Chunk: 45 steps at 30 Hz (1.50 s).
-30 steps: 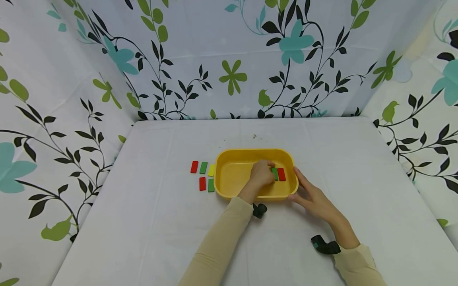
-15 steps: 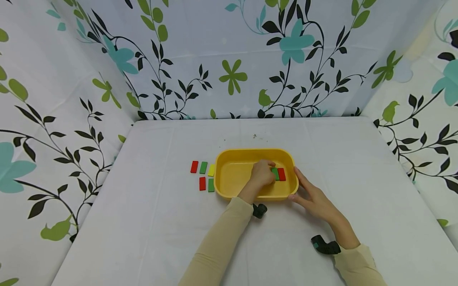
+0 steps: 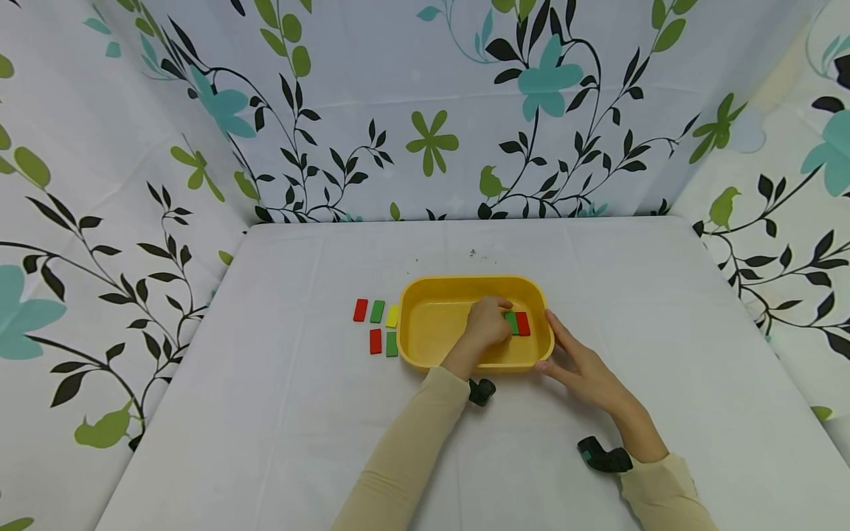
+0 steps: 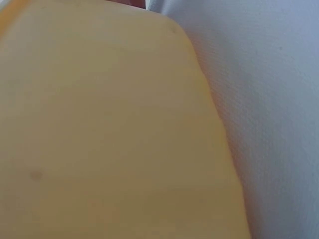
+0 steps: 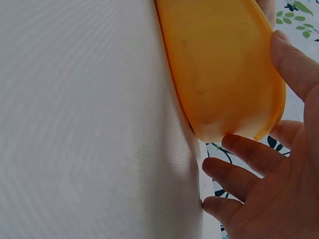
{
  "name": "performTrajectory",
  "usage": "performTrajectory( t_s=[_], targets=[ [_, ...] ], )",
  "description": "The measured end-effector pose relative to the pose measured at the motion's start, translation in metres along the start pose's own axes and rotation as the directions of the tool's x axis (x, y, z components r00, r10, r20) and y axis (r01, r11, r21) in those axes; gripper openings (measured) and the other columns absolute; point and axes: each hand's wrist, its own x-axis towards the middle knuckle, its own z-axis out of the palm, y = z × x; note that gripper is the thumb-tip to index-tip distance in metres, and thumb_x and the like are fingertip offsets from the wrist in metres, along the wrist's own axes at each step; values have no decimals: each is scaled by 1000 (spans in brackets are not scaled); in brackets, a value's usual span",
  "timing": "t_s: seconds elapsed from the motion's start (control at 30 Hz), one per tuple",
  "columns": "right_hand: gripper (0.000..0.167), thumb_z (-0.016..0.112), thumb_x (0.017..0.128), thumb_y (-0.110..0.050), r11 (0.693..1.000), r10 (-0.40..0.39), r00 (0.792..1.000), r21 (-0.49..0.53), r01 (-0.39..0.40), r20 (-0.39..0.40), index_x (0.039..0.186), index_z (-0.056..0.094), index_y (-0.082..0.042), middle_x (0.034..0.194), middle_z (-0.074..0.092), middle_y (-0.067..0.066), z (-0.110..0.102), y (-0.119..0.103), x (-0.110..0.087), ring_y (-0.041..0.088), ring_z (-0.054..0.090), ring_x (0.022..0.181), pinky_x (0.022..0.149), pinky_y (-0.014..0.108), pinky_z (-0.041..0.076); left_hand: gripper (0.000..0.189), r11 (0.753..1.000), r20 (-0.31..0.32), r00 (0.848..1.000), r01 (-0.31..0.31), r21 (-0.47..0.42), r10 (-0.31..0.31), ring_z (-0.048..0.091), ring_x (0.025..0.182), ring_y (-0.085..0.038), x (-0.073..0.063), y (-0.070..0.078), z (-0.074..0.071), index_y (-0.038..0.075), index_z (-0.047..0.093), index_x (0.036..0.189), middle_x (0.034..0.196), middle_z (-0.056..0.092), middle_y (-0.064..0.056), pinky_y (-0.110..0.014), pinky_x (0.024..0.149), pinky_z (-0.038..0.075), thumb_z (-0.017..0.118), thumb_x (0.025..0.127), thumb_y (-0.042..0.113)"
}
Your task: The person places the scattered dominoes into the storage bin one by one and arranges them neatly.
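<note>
A yellow plastic tray (image 3: 425, 282) stands on the white-covered table. My left hand (image 3: 486, 323) reaches inside it, fingers bent downward at the left edge of a green tile (image 3: 510, 323); I cannot tell whether they pinch a tile beneath. Right beside the green tile lies a red tile (image 3: 523, 323). My right hand (image 3: 584, 367) holds the tray's right end, thumb at the near corner and index finger on the end wall. In the right wrist view, its fingertips (image 5: 232, 141) meet the tray's end. The left wrist view shows mostly the tray's outer wall (image 4: 114, 109).
Left of the tray, two rows of tiles lie on the cloth: a red tile (image 3: 361, 310), a green tile (image 3: 377, 311) and a yellow tile (image 3: 392, 316) behind, another red tile (image 3: 375, 341) and green tile (image 3: 392, 344) in front. Leaf-patterned curtains (image 3: 432, 140) surround the table.
</note>
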Motion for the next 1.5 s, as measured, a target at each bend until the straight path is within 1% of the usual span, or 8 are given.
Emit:
performTrajectory(
  t_s=[0.33, 0.43, 0.57, 0.67, 0.97, 1.23, 1.5],
  targets=[
    [87, 66, 94, -28, 1000, 0, 1000, -2, 0, 2, 158, 8, -27, 163, 19, 14, -1, -2, 0, 46, 29, 143, 109, 66, 26, 48, 999, -4, 1000, -15, 52, 15, 49, 101, -23, -1, 0, 0, 10, 67, 124, 125, 64, -8, -26, 79, 44, 64, 79, -4],
    [87, 66, 94, -28, 1000, 0, 1000, -1, 0, 1, 158, 8, -27, 163, 18, 14, -1, -2, -1, 46, 28, 143, 110, 66, 26, 46, 996, 3, 999, -35, 80, 35, 50, 100, -22, 0, 0, -1, 7, 66, 126, 126, 65, -8, -27, 83, 46, 63, 81, -4],
    [87, 66, 93, -28, 1000, 0, 1000, 0, 0, -1, 158, 8, -27, 163, 18, 14, -1, -2, 0, 46, 28, 143, 110, 65, 25, 44, 988, 9, 998, -69, 139, 68, 53, 101, -22, 0, 0, 0, 5, 65, 126, 127, 65, -7, -28, 91, 48, 63, 83, -1],
    [87, 66, 93, -28, 1000, 1, 1000, 1, -1, -1, 158, 8, -27, 163, 19, 14, 0, -2, -1, 46, 29, 143, 110, 66, 25, 43, 984, 13, 997, -74, 161, 73, 54, 103, -22, 0, 0, 0, 4, 65, 127, 127, 65, -7, -29, 95, 47, 62, 84, 0],
    [87, 66, 94, -28, 1000, 0, 1000, 1, 0, -3, 158, 7, -28, 163, 18, 13, 0, -2, -1, 46, 29, 143, 110, 66, 25, 44, 988, 17, 999, -50, 145, 48, 53, 101, -21, 1, 0, 1, 5, 66, 126, 125, 65, -7, -28, 90, 48, 63, 83, -2],
    [87, 66, 94, -27, 1000, 0, 1000, 9, 0, 0, 158, 8, -28, 163, 18, 13, 0, -2, -1, 45, 28, 143, 110, 66, 25, 44, 987, 10, 999, -53, 150, 52, 52, 103, -22, 0, 0, 0, 5, 65, 126, 125, 65, -7, -29, 94, 47, 64, 83, -1],
    [88, 66, 93, -29, 1000, -1, 1000, 5, 1, -2, 158, 7, -27, 163, 18, 14, 0, -1, -1, 46, 29, 143, 110, 66, 25, 42, 984, 5, 998, -60, 166, 60, 54, 103, -22, -2, 2, 0, 5, 65, 126, 125, 65, -7, -29, 94, 47, 65, 84, 0]
  ],
)
